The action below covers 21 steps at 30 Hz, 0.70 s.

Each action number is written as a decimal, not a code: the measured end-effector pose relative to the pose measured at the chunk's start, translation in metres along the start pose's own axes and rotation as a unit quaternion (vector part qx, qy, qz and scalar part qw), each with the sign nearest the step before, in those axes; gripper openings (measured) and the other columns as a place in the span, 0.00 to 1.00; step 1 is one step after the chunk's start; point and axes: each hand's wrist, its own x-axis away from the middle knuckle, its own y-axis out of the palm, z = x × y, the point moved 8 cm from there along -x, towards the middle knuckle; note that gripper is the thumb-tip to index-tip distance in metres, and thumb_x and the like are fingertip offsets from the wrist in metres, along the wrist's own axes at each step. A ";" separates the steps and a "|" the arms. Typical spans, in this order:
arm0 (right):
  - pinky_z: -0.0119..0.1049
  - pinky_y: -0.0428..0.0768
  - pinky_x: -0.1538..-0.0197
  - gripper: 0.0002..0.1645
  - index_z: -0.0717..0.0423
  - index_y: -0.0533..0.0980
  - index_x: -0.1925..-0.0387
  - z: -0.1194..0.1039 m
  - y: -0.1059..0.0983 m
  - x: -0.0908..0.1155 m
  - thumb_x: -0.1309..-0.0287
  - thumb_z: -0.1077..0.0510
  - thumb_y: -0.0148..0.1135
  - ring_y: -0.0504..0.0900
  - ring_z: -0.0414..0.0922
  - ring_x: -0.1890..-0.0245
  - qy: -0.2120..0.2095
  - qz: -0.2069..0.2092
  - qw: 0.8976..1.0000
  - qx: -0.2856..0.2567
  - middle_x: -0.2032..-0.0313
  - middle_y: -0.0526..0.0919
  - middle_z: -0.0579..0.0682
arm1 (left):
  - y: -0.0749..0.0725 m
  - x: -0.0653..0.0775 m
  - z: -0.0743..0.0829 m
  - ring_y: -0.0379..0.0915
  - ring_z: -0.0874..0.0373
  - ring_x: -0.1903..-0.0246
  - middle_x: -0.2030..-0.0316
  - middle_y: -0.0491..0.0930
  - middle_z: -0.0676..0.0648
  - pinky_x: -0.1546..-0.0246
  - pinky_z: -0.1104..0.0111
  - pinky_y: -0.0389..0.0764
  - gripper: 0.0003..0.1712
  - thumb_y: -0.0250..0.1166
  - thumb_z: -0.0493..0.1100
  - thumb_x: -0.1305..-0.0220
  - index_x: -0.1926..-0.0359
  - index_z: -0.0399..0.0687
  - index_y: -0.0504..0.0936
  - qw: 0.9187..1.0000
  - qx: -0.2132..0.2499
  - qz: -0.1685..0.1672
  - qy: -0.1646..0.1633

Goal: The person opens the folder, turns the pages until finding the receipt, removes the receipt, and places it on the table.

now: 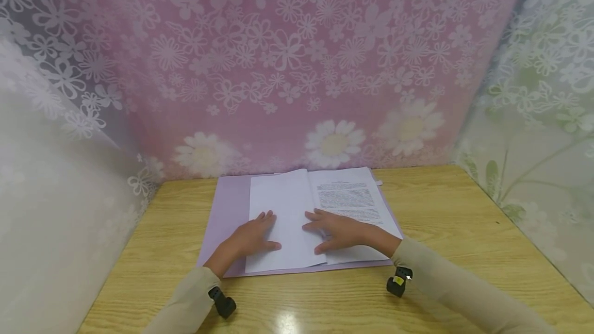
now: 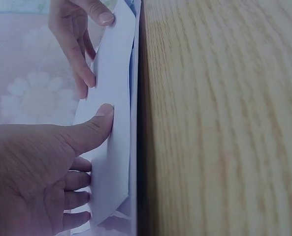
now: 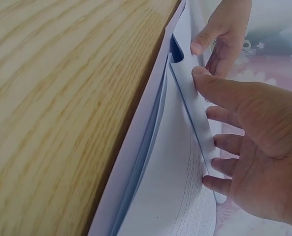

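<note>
A lilac folder (image 1: 232, 195) lies spread on the table with white sheets on it. The left sheet (image 1: 283, 195) is blank; the right-hand page (image 1: 348, 197) carries printed text. My left hand (image 1: 252, 236) rests on the blank sheet near its outer side, fingers spread and thumb pointing right. My right hand (image 1: 341, 231) lies across the fold between the pages, fingers spread toward the left, covering some of the print. In the right wrist view the blank sheet (image 3: 187, 73) curves up at the fold, and my right fingertips touch it.
The wood-grain table (image 1: 445, 231) extends to both sides and in front of the folder. A pink flowered cloth (image 1: 287, 92) hangs right behind it, with pale cloth walls at left and right. Each wrist wears a small black camera (image 1: 223, 303).
</note>
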 end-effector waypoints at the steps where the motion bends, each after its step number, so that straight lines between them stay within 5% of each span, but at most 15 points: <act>1: 0.62 0.60 0.24 0.41 0.55 0.72 0.30 0.000 0.000 0.000 0.39 0.42 0.70 0.53 0.64 0.21 0.001 0.000 1.000 -0.001 0.22 0.60 0.60 | 0.000 0.000 0.000 0.50 0.42 0.21 0.21 0.55 0.40 0.25 0.44 0.60 0.50 0.71 0.58 0.37 0.23 0.41 0.62 1.000 0.001 0.000 -0.001; 21: 0.58 0.64 0.24 0.38 0.53 0.71 0.29 0.013 -0.020 0.000 0.36 0.47 0.69 0.62 0.58 0.23 0.018 0.027 0.998 -0.057 0.25 0.65 0.58 | -0.007 -0.002 0.003 0.60 0.37 0.26 0.25 0.63 0.36 0.28 0.44 0.66 0.51 0.75 0.60 0.42 0.26 0.40 0.67 0.999 -0.027 0.018 -0.013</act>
